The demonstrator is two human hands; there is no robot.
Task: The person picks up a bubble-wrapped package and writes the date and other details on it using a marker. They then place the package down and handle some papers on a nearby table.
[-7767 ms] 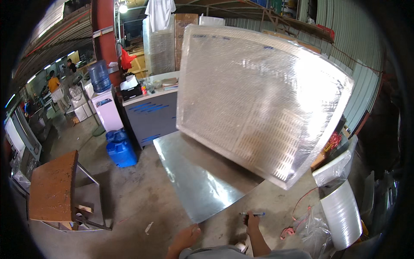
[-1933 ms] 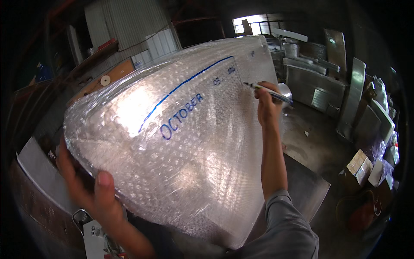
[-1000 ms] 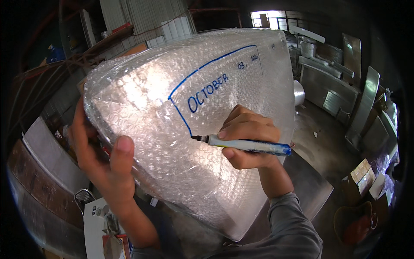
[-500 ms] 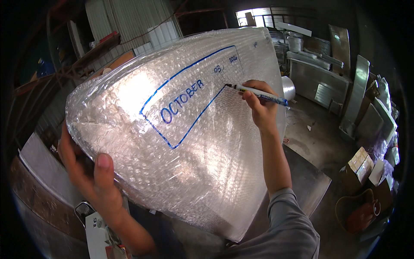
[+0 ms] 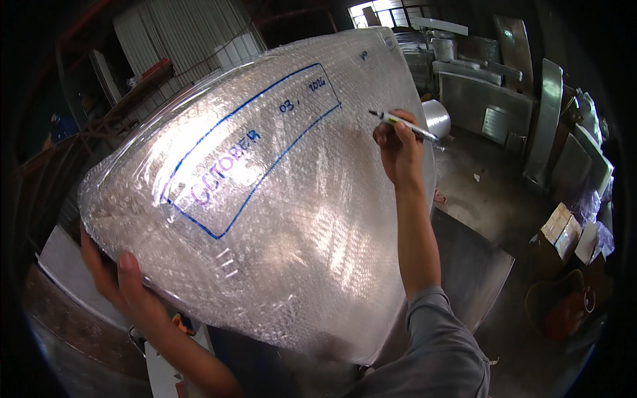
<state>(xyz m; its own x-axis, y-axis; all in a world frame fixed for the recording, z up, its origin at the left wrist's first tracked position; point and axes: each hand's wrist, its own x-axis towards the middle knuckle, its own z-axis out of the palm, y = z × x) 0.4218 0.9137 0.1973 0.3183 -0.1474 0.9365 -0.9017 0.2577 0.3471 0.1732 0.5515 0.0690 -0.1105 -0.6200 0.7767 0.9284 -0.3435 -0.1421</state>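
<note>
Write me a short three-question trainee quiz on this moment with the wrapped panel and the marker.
1. True or false: the left hand grips the lower left edge of the bubble-wrapped panel.
2. What does the right hand hold? A) tape roll B) marker C) knife
3. Fill in: the writing on the wrap sits inside a drawn blue ____.

Key:
1. True.
2. B, the marker, held at the panel's right side, with its tip pointing left toward the wrap.
3. Box (a hand-drawn frame around the writing).
</note>
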